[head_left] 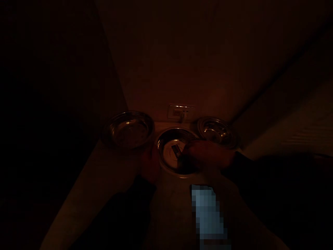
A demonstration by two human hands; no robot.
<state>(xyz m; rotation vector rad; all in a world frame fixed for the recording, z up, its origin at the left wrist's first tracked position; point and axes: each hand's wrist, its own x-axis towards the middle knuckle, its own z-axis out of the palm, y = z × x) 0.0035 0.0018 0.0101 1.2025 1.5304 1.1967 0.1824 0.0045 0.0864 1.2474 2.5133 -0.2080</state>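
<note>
The scene is very dark. A round metal dish (166, 169) with a shiny rim sits in the middle of the surface. My right hand (205, 152) reaches over its right side with closed fingers. They seem to pinch a small dark rectangular piece (176, 151) with a lighter mark, held over the dish's pale bottom; its kind cannot be made out. At the dish's left rim is my left hand (150, 165), close against it or touching it. Its fingers are lost in the dark.
Another metal dish (152, 130) stands at the back left, and a smaller one (201, 127) at the back right. On the wall behind is a socket plate (181, 111) with something plugged in. A lit, pixelated screen (208, 211) lies in front.
</note>
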